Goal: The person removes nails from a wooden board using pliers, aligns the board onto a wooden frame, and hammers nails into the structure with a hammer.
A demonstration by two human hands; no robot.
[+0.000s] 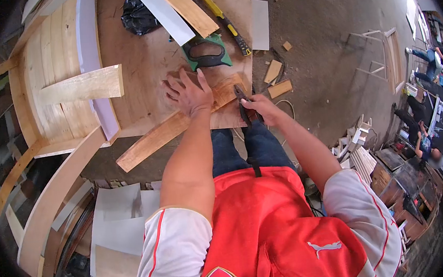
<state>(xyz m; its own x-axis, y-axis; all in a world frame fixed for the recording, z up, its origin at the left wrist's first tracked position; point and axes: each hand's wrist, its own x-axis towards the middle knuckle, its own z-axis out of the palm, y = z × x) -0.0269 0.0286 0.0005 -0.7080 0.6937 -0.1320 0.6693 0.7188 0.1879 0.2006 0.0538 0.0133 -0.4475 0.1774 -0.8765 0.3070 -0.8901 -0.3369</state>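
Observation:
A long wooden plank (pixel 151 139) lies slantwise over the near edge of the worktable (pixel 144 77). My left hand (pixel 191 93) is over the plank's middle with its fingers spread; whether the palm presses on it I cannot tell. Closed around a pair of dark pliers (pixel 240 96), my right hand (pixel 262 109) is at the plank's right end, and the plier jaws are right by the wood. Just beyond my left fingertips lies a handsaw with a green and black handle (pixel 208 56), its blade partly hidden under boards.
A white strip (pixel 165 13), a wooden board (pixel 188 8) and a yellow-and-black tool (pixel 222 21) lie at the table's far side, near a black plastic bag (pixel 138 14). A wooden frame (pixel 64 62) stands left. Wood offcuts (pixel 280 88) lie on the floor; people (pixel 429 65) sit far right.

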